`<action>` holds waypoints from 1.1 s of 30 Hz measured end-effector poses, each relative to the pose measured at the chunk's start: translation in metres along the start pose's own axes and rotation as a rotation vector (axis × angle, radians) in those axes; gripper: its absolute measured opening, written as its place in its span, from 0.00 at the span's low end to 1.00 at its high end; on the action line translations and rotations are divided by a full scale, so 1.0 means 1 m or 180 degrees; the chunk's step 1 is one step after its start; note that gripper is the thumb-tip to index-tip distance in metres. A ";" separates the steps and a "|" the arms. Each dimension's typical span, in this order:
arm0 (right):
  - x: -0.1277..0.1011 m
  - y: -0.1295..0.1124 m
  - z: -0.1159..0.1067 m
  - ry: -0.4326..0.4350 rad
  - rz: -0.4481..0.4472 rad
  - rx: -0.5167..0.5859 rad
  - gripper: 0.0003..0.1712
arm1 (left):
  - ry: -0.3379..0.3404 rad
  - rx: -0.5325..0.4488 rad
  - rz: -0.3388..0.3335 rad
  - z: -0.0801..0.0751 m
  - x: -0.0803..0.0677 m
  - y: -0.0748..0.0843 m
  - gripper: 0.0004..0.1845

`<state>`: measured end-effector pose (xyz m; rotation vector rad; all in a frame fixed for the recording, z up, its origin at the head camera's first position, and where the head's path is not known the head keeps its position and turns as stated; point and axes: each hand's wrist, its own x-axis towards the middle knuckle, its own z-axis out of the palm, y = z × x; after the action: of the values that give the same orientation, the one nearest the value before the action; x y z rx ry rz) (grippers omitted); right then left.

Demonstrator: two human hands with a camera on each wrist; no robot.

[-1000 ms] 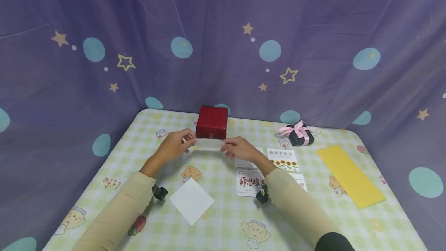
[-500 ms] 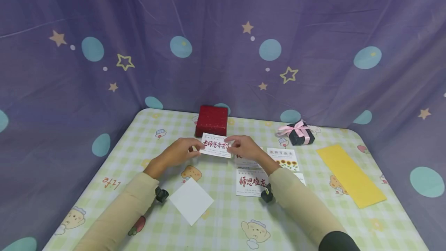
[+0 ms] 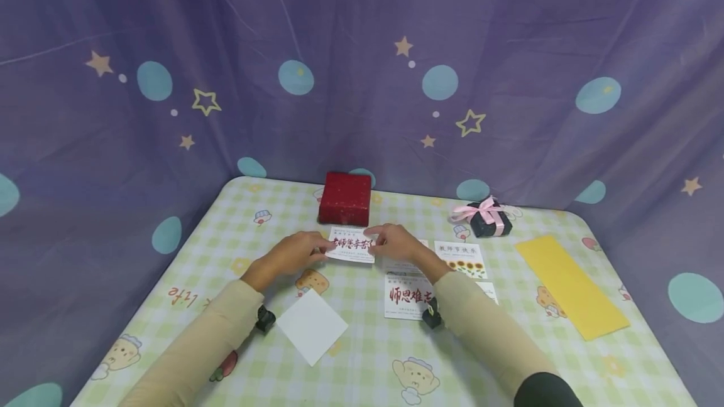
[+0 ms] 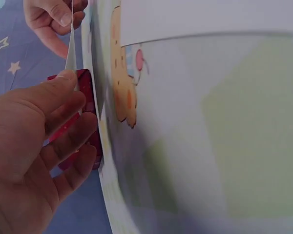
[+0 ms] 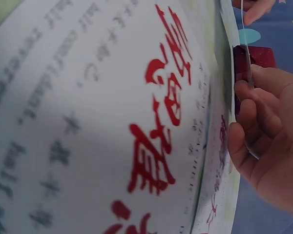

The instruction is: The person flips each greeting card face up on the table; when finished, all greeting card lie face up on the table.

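Note:
A white card [image 3: 349, 245] with red brush lettering is held between both hands, close over the table in front of the red box [image 3: 345, 196]. The left hand [image 3: 294, 252] pinches its left edge between thumb and forefinger; in the left wrist view the card [image 4: 72, 57] shows almost edge-on. At the opposite edge the right hand [image 3: 394, 242] pinches it too. Below the right forearm lies another red-lettered card [image 3: 403, 296], which fills much of the right wrist view. Near the left wrist, a blank white square [image 3: 312, 326] lies turned cornerwise.
Right of the right hand lies a sunflower card [image 3: 460, 260], with other cards partly hidden by that arm. A dark gift box [image 3: 489, 223] with pink ribbon stands at the back right. A long yellow paper piece [image 3: 572, 287] lies near the table's right edge.
One second ago the card looked like a thin pale strip; it has since tilted to show its printed face. In the last half second both hands have lowered it slightly.

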<state>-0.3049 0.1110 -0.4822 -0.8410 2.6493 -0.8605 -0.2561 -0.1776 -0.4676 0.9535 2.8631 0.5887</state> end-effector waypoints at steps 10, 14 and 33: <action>-0.002 -0.001 0.007 -0.0145 0.0134 -0.0141 0.27 | -0.0263 0.0127 -0.0189 0.011 0.002 0.002 0.18; -0.002 -0.001 0.007 -0.0143 0.0189 -0.0140 0.27 | -0.0279 0.0167 -0.0185 0.010 0.003 0.005 0.17; -0.002 0.000 0.009 -0.0205 0.0370 -0.0078 0.26 | -0.0331 0.0286 -0.0218 0.012 0.003 0.008 0.18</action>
<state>-0.2998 0.1076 -0.4895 -0.7003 2.6280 -0.7611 -0.2516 -0.1663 -0.4752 0.8663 2.8373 0.3954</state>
